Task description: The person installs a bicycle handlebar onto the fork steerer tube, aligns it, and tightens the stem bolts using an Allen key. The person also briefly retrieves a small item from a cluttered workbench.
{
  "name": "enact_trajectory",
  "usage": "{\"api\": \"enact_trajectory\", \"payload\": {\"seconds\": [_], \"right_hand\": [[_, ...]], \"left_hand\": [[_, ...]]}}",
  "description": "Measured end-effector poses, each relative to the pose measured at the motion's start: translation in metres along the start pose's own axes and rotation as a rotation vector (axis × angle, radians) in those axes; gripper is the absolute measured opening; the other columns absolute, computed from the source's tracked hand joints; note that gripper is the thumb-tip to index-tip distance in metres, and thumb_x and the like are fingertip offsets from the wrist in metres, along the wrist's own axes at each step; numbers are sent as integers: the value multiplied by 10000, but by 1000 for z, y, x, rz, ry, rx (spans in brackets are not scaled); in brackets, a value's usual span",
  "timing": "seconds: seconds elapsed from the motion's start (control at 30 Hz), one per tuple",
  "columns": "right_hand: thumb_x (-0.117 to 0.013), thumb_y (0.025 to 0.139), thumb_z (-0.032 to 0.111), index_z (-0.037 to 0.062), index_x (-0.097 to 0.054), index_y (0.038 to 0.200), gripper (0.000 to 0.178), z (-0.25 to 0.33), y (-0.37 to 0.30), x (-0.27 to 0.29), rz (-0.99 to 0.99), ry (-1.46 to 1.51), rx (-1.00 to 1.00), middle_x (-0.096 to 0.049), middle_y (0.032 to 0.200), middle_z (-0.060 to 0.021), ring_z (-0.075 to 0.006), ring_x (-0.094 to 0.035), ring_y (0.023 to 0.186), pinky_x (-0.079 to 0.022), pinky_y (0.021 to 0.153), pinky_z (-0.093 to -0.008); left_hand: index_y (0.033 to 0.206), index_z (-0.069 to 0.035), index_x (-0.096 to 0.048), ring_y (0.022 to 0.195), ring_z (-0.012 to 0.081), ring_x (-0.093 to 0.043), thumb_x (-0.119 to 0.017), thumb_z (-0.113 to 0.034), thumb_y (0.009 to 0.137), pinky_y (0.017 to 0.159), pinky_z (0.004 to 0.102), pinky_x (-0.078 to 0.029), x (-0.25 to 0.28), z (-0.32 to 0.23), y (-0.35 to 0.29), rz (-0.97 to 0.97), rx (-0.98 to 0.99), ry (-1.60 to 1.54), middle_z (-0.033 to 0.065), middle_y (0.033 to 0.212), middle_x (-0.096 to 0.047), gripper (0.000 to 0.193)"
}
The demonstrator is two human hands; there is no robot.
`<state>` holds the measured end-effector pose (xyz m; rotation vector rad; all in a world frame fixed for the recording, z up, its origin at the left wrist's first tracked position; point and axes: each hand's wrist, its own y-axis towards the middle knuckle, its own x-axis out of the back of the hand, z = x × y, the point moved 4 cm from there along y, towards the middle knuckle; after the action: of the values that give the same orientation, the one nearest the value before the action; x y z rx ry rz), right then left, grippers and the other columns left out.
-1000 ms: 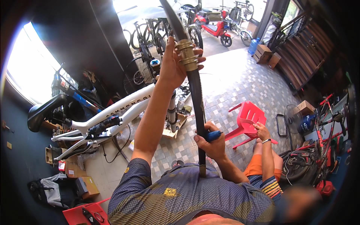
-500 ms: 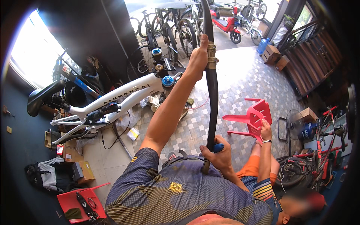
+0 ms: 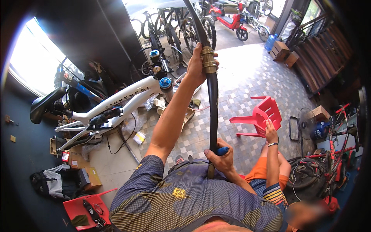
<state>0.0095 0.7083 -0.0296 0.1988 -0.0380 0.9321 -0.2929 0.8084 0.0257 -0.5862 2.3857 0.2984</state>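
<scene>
Standing beside them, I see through the head view a person holding a long black hose (image 3: 212,104) nearly upright in front of the chest. The left hand (image 3: 196,65) is raised at arm's length, fingers wrapped tight around the hose right at its brass coupling (image 3: 208,61). The right hand (image 3: 219,157) sits low, close to the patterned shirt, fingers curled shut around the lower part of the hose together with a blue-handled tool (image 3: 222,150); which part of that tool meets the hose I cannot tell. The hose's upper end curves away past the top edge, and its lower end shows just below the right hand, against the shirt.

To my eye the work is at the lower end, so the upper grip ought to stay firm on the brass collar to stop the hose twisting, while the lower hand keeps the tool square to the rubber and away from the body.

Around them: a white bicycle frame (image 3: 116,102) clamped on a stand to the left, a red plastic chair (image 3: 259,115) tipped on the tiled floor (image 3: 247,77), and a second person in orange shorts (image 3: 261,173) crouched just to the right, one hand (image 3: 270,135) lifted towards the chair. A red tray (image 3: 77,207) lies at lower left.
</scene>
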Motion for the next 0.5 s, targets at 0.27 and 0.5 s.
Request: {"api": "enact_trajectory", "payload": {"seconds": [0.27, 0.5], "right_hand": [[-793, 858, 172, 20, -643, 766, 233, -12, 12, -1, 48, -33, 130, -582, 741, -44, -167, -538, 700, -423, 651, -323], [-720, 926, 20, 63, -571, 890, 160, 9, 86, 103, -375, 110, 332, -561, 804, 30, -36, -501, 713, -434, 626, -220]], "left_hand": [[1211, -108, -562, 658, 190, -612, -391, -816, 929, 534, 358, -532, -18, -2, -34, -27, -33, -113, 75, 873, -629, 781], [1167, -73, -465, 497, 166, -585, -552, -671, 957, 404, 318, -508, -31, -40, -51, 27, -165, 106, 74, 831, -576, 639]]}}
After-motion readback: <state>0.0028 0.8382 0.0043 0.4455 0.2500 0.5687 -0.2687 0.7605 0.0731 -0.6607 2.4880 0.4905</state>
